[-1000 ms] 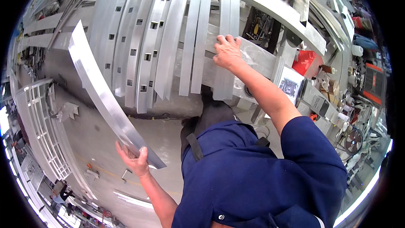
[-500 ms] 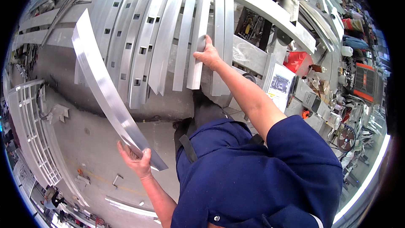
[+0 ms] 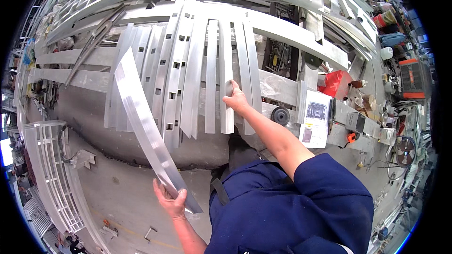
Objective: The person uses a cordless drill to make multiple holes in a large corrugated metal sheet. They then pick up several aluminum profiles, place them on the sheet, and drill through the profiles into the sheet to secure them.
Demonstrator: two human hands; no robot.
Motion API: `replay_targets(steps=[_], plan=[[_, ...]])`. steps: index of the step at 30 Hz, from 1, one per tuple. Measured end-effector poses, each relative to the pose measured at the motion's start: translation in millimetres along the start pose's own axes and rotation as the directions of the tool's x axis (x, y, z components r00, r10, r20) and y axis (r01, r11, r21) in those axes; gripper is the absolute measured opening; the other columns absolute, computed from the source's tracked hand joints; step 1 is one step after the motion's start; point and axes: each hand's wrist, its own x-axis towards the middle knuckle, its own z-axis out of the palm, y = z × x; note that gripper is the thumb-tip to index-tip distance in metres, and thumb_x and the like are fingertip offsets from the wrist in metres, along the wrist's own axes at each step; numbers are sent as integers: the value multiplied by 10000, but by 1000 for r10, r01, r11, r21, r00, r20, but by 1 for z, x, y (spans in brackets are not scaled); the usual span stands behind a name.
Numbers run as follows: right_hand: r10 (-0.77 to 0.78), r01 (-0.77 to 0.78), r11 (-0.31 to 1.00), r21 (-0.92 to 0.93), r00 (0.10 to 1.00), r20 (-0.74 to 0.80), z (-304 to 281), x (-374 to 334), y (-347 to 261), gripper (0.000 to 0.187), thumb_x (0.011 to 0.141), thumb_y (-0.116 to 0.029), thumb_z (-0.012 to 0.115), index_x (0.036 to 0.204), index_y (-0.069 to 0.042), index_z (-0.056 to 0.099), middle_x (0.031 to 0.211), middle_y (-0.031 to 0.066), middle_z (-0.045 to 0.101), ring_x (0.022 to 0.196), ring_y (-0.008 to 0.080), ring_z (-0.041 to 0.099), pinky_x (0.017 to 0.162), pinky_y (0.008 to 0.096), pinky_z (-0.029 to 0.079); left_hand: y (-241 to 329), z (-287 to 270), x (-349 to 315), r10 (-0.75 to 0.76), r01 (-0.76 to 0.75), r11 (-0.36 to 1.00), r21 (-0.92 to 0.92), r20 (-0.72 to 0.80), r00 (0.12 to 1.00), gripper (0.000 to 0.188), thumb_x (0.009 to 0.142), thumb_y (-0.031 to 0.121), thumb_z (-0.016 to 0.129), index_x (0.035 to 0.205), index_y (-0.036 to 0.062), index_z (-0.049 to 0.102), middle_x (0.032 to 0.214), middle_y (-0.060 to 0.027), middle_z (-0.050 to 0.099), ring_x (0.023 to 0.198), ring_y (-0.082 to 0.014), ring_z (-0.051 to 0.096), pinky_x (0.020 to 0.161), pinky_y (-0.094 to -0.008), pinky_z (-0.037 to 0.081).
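My left hand (image 3: 172, 201) is closed around the near end of a long silvery metal profile (image 3: 149, 134) with an angled-cut tip. The profile slants away to the far left, and its far end overlaps the leftmost bars from this view. Gripped between thumb and fingers of my right hand (image 3: 237, 101) is a square metal tube (image 3: 226, 61), lying in a row of similar lengths on the bench. Left of it in that row are a narrow bar (image 3: 211, 75) and several metal bars with square holes (image 3: 172, 80). Two flat lengths (image 3: 248, 70) lie to its right.
A printed drawing sheet (image 3: 315, 117) and a black round disc (image 3: 280, 116) lie right of the row, near a red object (image 3: 337, 83) and an orange tape measure (image 3: 351, 137). A white metal frame (image 3: 54, 178) stands at left. Long metal beams (image 3: 301, 37) run across behind.
The head view has tilted up, so the bench appears lower. The left-hand profile's far end has shifted slightly right against the row. Both hands keep the same holds.
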Motion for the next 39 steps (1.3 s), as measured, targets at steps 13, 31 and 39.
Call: replay_targets(steps=[13, 31, 39], plan=[[-160, 163, 986, -14, 976, 146, 81, -2, -52, 888, 854, -407, 687, 1488, 76, 296, 1557, 292, 291, 1420, 396, 359, 1167, 394, 318, 7, -11, -12, 13, -11, 1000, 10, -142, 990, 1055, 625, 58, 795, 1517, -25, 238, 1316, -173, 514, 1202, -288, 527, 1052, -405, 418], [40, -253, 818, 517, 921, 388, 99, 116, -73, 551, 751, -361, 842, 1148, -34, 644, 1082, 57, 660, 975, 210, 612, 909, 390, 493, -63, -18, -122, -185, 182, 982, -46, -417, 890, 1101, 601, 80, 909, 1493, -71, 281, 1487, -162, 409, 1389, -251, 380, 1165, -388, 286], [-226, -283, 619, 733, 829, 511, 45, 27, -63, 716, 881, -635, 576, 1356, -102, 528, 1250, 86, 603, 1138, 281, 591, 969, 460, 499, -94, -60, -224, -39, 49, 999, -4, -684, 729, 1084, 564, 266, 952, 1442, -60, 406, 1353, -185, 561, 1242, -226, 544, 1055, -362, 434]])
